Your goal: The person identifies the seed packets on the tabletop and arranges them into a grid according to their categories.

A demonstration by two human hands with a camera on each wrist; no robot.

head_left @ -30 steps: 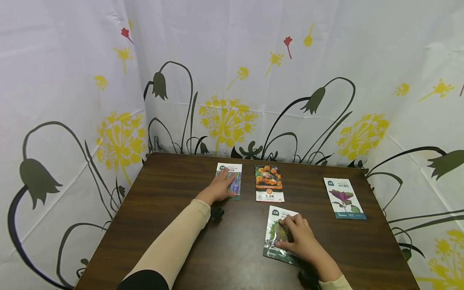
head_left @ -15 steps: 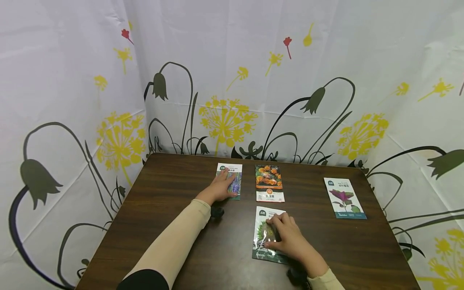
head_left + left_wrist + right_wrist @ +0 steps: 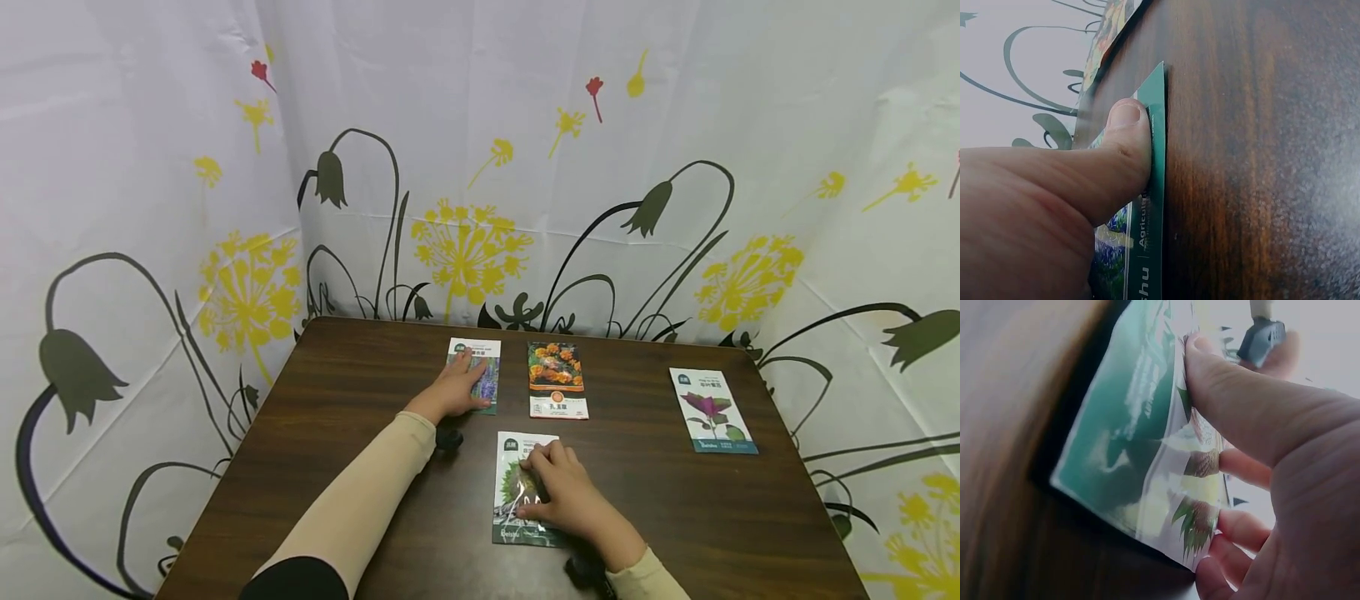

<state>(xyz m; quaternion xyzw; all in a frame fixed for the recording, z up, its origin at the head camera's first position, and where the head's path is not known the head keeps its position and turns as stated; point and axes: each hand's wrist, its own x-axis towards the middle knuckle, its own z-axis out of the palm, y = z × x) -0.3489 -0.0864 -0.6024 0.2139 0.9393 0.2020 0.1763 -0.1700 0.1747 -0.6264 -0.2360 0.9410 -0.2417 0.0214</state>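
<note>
"What's on the far left?"

"The left hand (image 3: pixel 452 392), spread wide, fingers straight over a thin, white-topped packet with purple flower spikes and a green lower band (image 3: pixel 491 385). It lies flat near the far side of the dark brown wood-grain table (image 3: pixel 360 392); I'd say the hand steadies it against slipping."

"And next?"

"Nearer the person, a glossy white packet with a leafy green plant and a dark green foot (image 3: pixel 512 479). The right hand (image 3: pixel 570 496) has it in a narrow grip, thumb towards the bottom, fingers higher up, probably because a slick, flat pouch is easier to guide by pinching. I can't tell whether it's fully off the wood."

"Behind that?"

"An orange-flowered packet with a white bottom strip (image 3: pixel 558 380), untouched, beside the purple-spiked one with a gap between, perhaps so both fronts show."

"And far right?"

"A white packet with a magenta bloom and a blue band (image 3: pixel 713 412), lying askew, well apart from the others, as if its angle hardly matters."
</note>
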